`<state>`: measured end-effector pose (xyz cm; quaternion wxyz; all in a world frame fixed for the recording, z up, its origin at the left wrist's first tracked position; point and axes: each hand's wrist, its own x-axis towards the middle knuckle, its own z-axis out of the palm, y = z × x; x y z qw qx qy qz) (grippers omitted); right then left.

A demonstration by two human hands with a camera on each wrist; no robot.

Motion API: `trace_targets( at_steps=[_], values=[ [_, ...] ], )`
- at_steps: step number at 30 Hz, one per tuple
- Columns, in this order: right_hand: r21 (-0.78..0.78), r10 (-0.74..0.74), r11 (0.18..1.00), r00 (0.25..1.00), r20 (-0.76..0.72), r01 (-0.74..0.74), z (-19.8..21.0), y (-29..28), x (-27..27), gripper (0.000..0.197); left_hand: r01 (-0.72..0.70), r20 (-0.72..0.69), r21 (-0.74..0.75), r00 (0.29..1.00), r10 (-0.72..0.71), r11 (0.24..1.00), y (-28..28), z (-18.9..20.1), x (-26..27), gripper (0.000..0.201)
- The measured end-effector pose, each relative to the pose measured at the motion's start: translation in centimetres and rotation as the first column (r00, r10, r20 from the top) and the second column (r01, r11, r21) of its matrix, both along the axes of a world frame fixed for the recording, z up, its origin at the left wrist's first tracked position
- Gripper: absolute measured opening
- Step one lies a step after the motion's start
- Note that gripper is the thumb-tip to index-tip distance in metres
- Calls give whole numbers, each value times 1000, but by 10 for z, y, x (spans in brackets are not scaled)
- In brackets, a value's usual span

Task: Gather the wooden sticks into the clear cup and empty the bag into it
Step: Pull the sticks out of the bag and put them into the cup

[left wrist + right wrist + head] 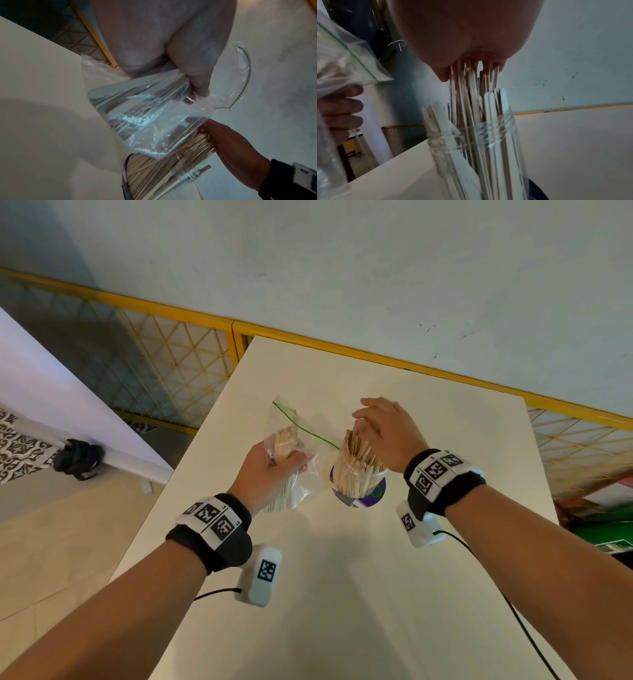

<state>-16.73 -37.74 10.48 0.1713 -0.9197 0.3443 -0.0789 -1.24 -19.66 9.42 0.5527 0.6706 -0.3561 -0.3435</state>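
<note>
Clear cup point(359, 477) stands upright on a purple disc point(378, 491), about mid-counter and a bit toward the right edge, already packed with wooden sticks point(358, 455) that stick out above its threaded rim. Right hand point(390, 433) is directly over the cup, fingers pointing down and touching the stick tops; the right wrist view shows the fingertips point(444, 75) among the upper ends. No clear pinch visible, so this grip reads as open, tamping or steadying the bundle.

Left of the cup, raised off the counter point(342, 594), is the clear zip bag point(291, 446) with a green seal line. More sticks point(284, 440) still sit inside it. Left hand point(270, 474) is wrapped around the bag and the sticks in it, a closed grip on the bag. One bag corner hangs next to the cup rim.

Step in hand, as I judge it: settling the cup's sticks to make room before emptying the bag. To do it well:
- push the standing sticks to one side so a gap opens at the rim
- bring the bag mouth right over that gap before tipping
- hold the cup steady; it looks tall, full and easy to knock
- feed the sticks end-first so they don't jam across the rim.
</note>
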Motion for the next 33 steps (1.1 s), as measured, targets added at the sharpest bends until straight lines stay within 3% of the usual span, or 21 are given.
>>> trace_targets(
  at_steps=[2,4,6,8,10,14,17,19,21,23,25,27,30,33],
  values=[
    [77,27,996,996,83,-33,-1,9,0,36,12,3,-8,1000,-12,1000,-1,1,-2,14],
    [47,110,992,988,109,-116,-3,21,1,35,20,-4,-13,1000,-20,1000,-2,1,-3,15],
    [-9,153,988,987,53,-153,-8,26,0,39,31,-11,-15,999,-31,999,-3,0,-3,16],
    [-16,94,995,995,-36,-95,-11,23,-3,43,40,-26,-18,999,-40,999,-4,-2,-2,16],
    [29,57,998,993,-101,-54,-13,16,-5,45,41,-29,-18,999,-41,999,-3,-2,-2,17],
    [195,152,972,984,-88,-132,-6,12,-4,52,52,-23,-27,998,-53,998,-5,-2,-5,16],
    [210,176,968,969,-174,-138,7,18,-5,56,64,-27,-36,998,-65,997,-5,1,-7,17],
    [102,127,987,992,-14,-125,20,24,-6,52,95,-17,-26,995,-96,995,-5,2,-7,19],
    [-7,73,997,931,358,-76,40,34,-3,33,131,-23,-3,991,-131,991,-4,2,-7,15],
    [139,22,984,848,529,-112,62,46,3,13,151,-3,39,988,-151,988,-1,2,-10,15],
    [346,52,917,919,390,-198,77,61,10,6,180,-8,27,984,-180,983,0,5,-13,14],
    [432,129,875,964,232,-220,77,72,13,12,242,-52,-49,968,-244,969,1,12,-18,17],
    [453,84,874,974,211,-174,69,83,14,23,301,-76,-138,947,-313,944,1,19,-23,46],
    [449,12,887,976,219,-112,66,89,14,28,311,-84,-165,941,-328,936,3,20,-30,41]
  ],
)
